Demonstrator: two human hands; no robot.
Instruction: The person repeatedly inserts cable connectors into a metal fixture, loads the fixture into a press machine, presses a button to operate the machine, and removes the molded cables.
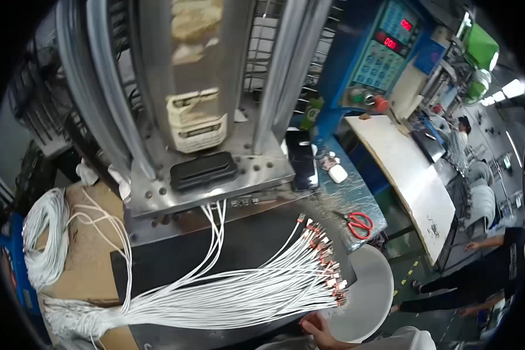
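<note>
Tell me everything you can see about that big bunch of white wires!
The bunch of white wires is many thin white cables lying side by side on a dark work surface. They fan out toward the right, each ending in a small metal connector with a reddish-copper look. On the left they gather into a thick bundle over a brown board. A few strands curve up under the metal machine plate. A hand at the bottom edge is close to the connector ends.

One hand (318,328) shows at the lower edge. Just above it fans one bundle of white cables (239,294), too many to count. Farther up-right lies one pair of red scissors (359,224); beyond it, one black phone (303,158) and one white case (337,173).
</note>
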